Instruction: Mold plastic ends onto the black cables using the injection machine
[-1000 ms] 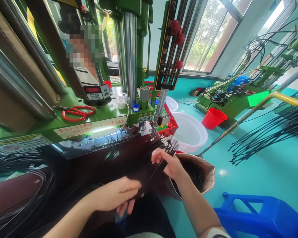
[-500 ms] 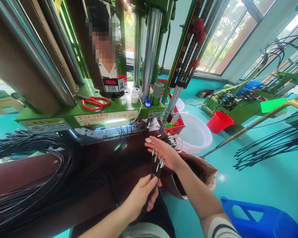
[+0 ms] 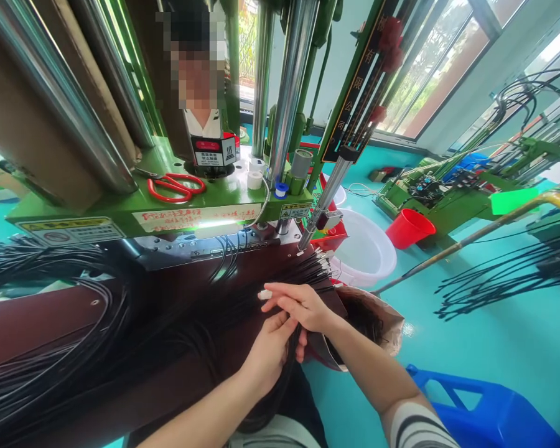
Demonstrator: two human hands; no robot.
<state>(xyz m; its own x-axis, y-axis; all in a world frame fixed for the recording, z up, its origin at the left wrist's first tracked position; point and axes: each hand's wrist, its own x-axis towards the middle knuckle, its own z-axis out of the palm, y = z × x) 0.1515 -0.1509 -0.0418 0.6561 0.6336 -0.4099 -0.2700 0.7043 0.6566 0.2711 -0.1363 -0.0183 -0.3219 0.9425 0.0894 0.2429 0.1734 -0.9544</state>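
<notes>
My left hand [image 3: 270, 348] is closed around a bundle of thin black cables [image 3: 280, 398], whose lengths hang down toward my lap. Right over it, my right hand [image 3: 303, 305] lies across the upper end of the bundle, its fingers stretched to the left and partly bent. A white wrap [image 3: 264, 294] covers one of its fingertips. The metal cable ends are hidden behind this hand. Beyond my hands, more black cables [image 3: 289, 267] rest on the dark brown table [image 3: 182, 379], their light-coloured ends pointing right.
A green press [image 3: 168, 155] stands ahead, with red-handled scissors [image 3: 176, 186] and white tape rolls [image 3: 254, 180] on it. To the right are a lined bin [image 3: 394, 326], a white tub [image 3: 378, 249], a red bucket [image 3: 409, 228] and a blue plastic stool [image 3: 490, 410]. A person's blurred head shows behind the press.
My right hand has come down and left onto the top of the bundle, covering the metal ends that showed before. My left hand keeps its hold. The view has shifted slightly.
</notes>
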